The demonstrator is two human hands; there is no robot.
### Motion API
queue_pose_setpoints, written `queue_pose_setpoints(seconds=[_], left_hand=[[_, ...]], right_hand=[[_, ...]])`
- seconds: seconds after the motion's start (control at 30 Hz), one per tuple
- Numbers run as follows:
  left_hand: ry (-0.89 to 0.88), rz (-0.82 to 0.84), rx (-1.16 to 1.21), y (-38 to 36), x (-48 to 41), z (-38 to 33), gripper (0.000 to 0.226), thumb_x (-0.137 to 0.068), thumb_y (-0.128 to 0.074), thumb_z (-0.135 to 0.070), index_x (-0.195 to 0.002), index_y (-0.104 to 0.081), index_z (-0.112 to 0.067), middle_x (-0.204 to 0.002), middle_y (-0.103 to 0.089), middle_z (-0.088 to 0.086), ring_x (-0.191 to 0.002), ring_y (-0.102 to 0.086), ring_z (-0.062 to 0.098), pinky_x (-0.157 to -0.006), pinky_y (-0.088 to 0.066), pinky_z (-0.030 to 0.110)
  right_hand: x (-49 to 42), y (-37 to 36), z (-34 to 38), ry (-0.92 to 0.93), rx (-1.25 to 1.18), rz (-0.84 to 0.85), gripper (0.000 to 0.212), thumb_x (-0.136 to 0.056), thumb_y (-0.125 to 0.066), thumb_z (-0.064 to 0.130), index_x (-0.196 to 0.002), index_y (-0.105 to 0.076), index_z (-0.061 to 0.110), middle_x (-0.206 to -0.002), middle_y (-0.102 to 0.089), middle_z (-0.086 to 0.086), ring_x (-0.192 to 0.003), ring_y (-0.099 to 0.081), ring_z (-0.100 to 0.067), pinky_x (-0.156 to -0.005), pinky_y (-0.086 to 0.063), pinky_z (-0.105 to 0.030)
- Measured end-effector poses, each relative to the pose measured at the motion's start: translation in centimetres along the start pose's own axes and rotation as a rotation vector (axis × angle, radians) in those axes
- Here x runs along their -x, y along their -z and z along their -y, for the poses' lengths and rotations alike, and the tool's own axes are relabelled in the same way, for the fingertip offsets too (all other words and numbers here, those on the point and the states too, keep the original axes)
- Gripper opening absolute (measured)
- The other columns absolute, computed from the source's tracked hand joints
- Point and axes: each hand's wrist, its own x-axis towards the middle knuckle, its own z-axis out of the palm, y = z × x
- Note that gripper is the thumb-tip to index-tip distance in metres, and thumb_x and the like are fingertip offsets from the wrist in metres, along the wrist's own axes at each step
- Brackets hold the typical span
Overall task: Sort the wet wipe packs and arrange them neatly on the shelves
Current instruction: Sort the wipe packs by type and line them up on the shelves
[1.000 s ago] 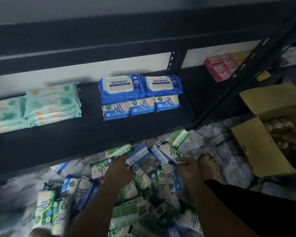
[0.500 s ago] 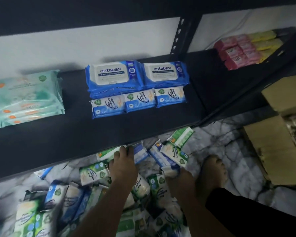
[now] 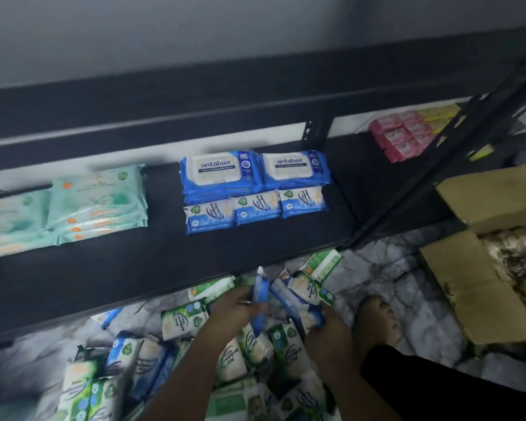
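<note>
Pile (image 3: 195,344) of small packs nearest, loose on floor (image 3: 392,284), green and blue mixed. Left hand (image 3: 237,308) curled round one blue pack (image 3: 261,294), held on edge above pile. Right hand (image 3: 328,332) gripping second blue pack (image 3: 289,305) by its near end — green pack (image 3: 312,294) leaning on it, cannot tell whether also held.

Step judged: pulling small blues for shelf row. Shed the green one before lifting. Soft film, likely to sag, so grip across the middle, not a corner. Carry flat, label up, same way round as row. Clear shelf front edge on way up.

Shelf (image 3: 134,262) just beyond: three small blues (image 3: 255,206) side by side, touching, in front of two antabax packs (image 3: 222,171). Set new ones beside or in front of that row — edges flush, no overhang. Mint stack (image 3: 97,202) left, pink packs (image 3: 401,138) far right; leave both alone.
</note>
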Motion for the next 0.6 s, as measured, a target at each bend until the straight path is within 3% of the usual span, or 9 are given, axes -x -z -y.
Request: queue_pose_setpoints(seconds=[0.07, 0.13, 0.17, 0.2, 0.3, 0.37, 0.47, 0.6], left_hand=[[0.110, -0.028, 0.271, 0.1, 0.4, -0.2, 0.051, -0.091, -0.069, -0.015, -0.140, -0.053, -0.018, -0.103, -0.069, 0.011, -0.078, -0.069, 0.024, -0.073, -0.055, 0.039], [0.247, -0.069, 0.411, 0.1, 0.7, -0.6, 0.052, -0.099, -0.053, -0.015, -0.150, -0.042, -0.013, -0.118, -0.062, 0.016, -0.097, -0.063, 0.034, -0.084, -0.049, 0.050], [0.269, -0.076, 0.438, 0.2, 1.0, -0.7, 0.055, -0.097, -0.051, -0.018, -0.151, -0.040, -0.011, -0.127, -0.057, 0.016, -0.108, -0.059, 0.036, -0.083, -0.048, 0.054], [0.256, -0.078, 0.472, 0.2, 1.8, -0.8, 0.056, -0.094, -0.051, -0.017, -0.148, -0.041, -0.010, -0.125, -0.057, 0.017, -0.106, -0.060, 0.036, -0.075, -0.051, 0.053], [0.108, -0.134, 0.467, 1.0, 6.0, -1.2, 0.044, -0.096, -0.049, 0.005, -0.135, -0.048, -0.016, -0.091, -0.068, 0.016, -0.060, -0.066, 0.030, -0.044, -0.050, 0.034], [0.018, -0.122, 0.447, 1.8, 8.4, -1.2, 0.055, -0.093, -0.052, 0.012, -0.128, -0.046, -0.030, -0.086, -0.068, 0.018, -0.047, -0.059, 0.025, -0.037, -0.041, 0.026], [-0.073, -0.094, 0.382, 3.4, 10.4, -1.4, 0.070, -0.088, -0.055, 0.016, -0.131, -0.041, -0.038, -0.089, -0.065, 0.018, -0.052, -0.057, 0.022, -0.049, -0.042, 0.030], [-0.143, -0.056, 0.252, 5.6, 12.4, -1.1, 0.075, -0.079, -0.063, 0.007, -0.131, -0.047, -0.045, -0.106, -0.070, 0.020, -0.077, -0.064, 0.032, -0.064, -0.048, 0.042]], right_hand=[[1.1, 1.2, 0.9, 0.020, -0.069, -0.061, 0.046, -0.092, -0.057, 0.011, -0.134, -0.050, 0.031, -0.100, -0.067, -0.006, -0.077, -0.060, -0.024, -0.061, -0.042, -0.029], [2.4, 2.4, 1.9, 0.095, -0.170, -0.112, 0.047, -0.095, -0.060, 0.016, -0.138, -0.048, 0.027, -0.113, -0.067, -0.010, -0.090, -0.061, -0.028, -0.069, -0.038, -0.029], [3.2, 3.0, 2.5, 0.117, -0.208, -0.129, 0.050, -0.096, -0.062, 0.019, -0.143, -0.045, 0.026, -0.120, -0.066, -0.011, -0.099, -0.062, -0.030, -0.073, -0.037, -0.029], [3.7, 3.4, 3.0, 0.122, -0.247, -0.131, 0.051, -0.097, -0.062, 0.020, -0.145, -0.044, 0.026, -0.123, -0.065, -0.012, -0.105, -0.061, -0.033, -0.074, -0.036, -0.029], [4.9, 4.1, 4.9, 0.221, -0.375, -0.133, 0.031, -0.101, -0.057, 0.019, -0.131, -0.056, 0.027, -0.119, -0.066, -0.013, -0.098, -0.062, -0.030, -0.072, -0.040, -0.032], [5.6, 4.5, 6.3, 0.222, -0.458, -0.107, 0.023, -0.101, -0.056, 0.019, -0.123, -0.060, 0.028, -0.111, -0.068, -0.012, -0.089, -0.063, -0.023, -0.068, -0.044, -0.030], [6.6, 5.5, 8.5, 0.158, -0.597, -0.037, 0.018, -0.100, -0.061, 0.019, -0.117, -0.063, 0.021, -0.093, -0.069, -0.006, -0.077, -0.063, -0.011, -0.059, -0.048, -0.026], [7.6, 5.7, 10.7, 0.111, -0.746, 0.028, 0.021, -0.091, -0.071, 0.007, -0.102, -0.057, 0.018, -0.096, -0.069, -0.016, -0.068, -0.066, -0.025, -0.057, -0.055, -0.033]])
